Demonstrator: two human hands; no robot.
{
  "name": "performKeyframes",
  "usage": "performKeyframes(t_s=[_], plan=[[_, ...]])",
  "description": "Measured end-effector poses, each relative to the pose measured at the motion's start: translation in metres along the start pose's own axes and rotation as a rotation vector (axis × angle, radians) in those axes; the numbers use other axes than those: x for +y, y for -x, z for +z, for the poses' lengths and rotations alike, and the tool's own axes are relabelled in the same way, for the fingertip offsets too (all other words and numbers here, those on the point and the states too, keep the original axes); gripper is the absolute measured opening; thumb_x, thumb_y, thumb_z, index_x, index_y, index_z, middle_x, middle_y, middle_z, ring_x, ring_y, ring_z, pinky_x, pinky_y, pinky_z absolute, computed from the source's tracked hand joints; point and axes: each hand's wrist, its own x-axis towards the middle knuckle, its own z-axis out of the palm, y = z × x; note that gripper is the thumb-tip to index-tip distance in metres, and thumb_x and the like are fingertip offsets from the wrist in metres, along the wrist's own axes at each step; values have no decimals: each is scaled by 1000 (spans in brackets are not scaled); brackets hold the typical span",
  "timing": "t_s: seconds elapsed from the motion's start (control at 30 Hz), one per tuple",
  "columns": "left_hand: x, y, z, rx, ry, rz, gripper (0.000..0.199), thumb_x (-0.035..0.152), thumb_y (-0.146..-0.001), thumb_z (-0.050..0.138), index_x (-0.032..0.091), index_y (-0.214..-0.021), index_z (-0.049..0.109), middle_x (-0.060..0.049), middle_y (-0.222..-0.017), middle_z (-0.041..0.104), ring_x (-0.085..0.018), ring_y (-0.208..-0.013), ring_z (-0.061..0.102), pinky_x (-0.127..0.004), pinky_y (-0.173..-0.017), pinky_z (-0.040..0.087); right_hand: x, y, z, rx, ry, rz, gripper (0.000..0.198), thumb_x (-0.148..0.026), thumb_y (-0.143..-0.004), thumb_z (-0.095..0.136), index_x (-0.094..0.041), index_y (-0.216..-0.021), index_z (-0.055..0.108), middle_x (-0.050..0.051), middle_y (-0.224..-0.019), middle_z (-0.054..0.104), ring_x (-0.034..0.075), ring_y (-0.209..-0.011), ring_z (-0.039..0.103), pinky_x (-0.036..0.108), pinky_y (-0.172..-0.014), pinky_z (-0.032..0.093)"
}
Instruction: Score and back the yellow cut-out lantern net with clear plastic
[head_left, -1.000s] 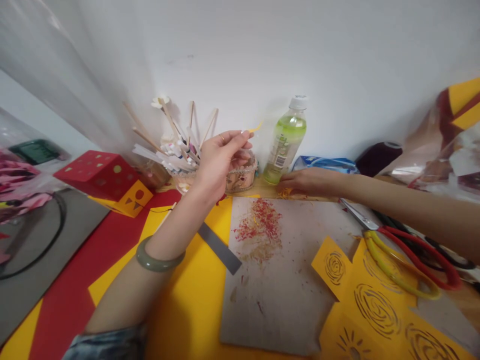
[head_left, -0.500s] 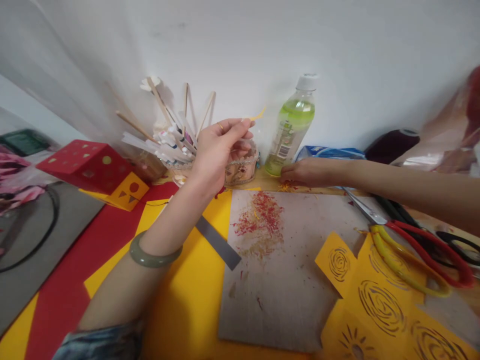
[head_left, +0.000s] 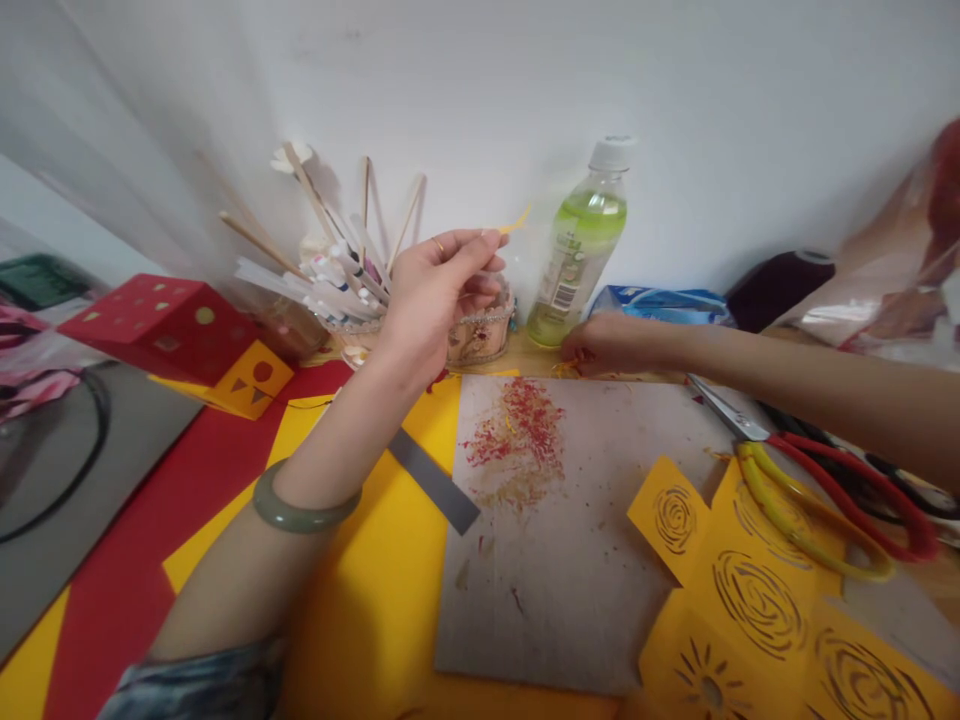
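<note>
My left hand (head_left: 446, 290) is raised over the table, thumb and fingers pinched on a thin yellow paper strip (head_left: 516, 220) that points up and right. A green bangle circles that wrist. My right hand (head_left: 600, 343) reaches to the table's back, beside the foot of a bottle of green drink (head_left: 581, 240). Its fingers are curled down at small yellow paper scraps (head_left: 564, 370); what they grip is hidden. Below lies a grey board (head_left: 540, 600) strewn with red and yellow shavings (head_left: 517, 430). Cut-out yellow paper (head_left: 757, 605) with swirl patterns rests at the lower right.
Scissors with red and yellow handles (head_left: 817, 480) lie at right. A decorated basket (head_left: 480, 335) of pens and sticks stands against the wall. At left are a red box (head_left: 157, 325), red paper (head_left: 112, 560) and yellow paper (head_left: 375, 600) under a dark grey strip (head_left: 435, 480).
The view has shifted slightly. My left hand keeps its pinch on the yellow strip. My right hand stays low by the bottle, its fingers still curled at the scraps.
</note>
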Motion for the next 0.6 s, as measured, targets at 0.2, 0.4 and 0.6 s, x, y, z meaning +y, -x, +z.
performKeyframes(t_s=[0.2,0.4,0.6], plan=[[3,2,1,-4,26,-3,8,18,-75,68,15,-69,64,3,-64,58,-3,-49,52,-14,-49,43,-10,8,-1,-76,-116,20,8,-15,-65,63,-22,-60,62,0,-61,63,18,-67,61,30,-65,45],[5,3,2,-6,65,-12,8,17,-76,66,15,-68,66,2,-63,58,-3,-48,51,-14,-48,42,-3,17,-14,-35,-453,201,4,-17,-66,61,-19,-64,63,-1,-60,63,15,-60,60,29,-61,50],[4,7,2,-11,81,-12,7,19,-69,71,13,-72,69,0,-65,60,-6,-53,51,-16,-49,41,-15,56,-51,85,-845,376,5,-14,-72,62,-17,-68,63,0,-66,65,9,-58,60,21,-63,53]])
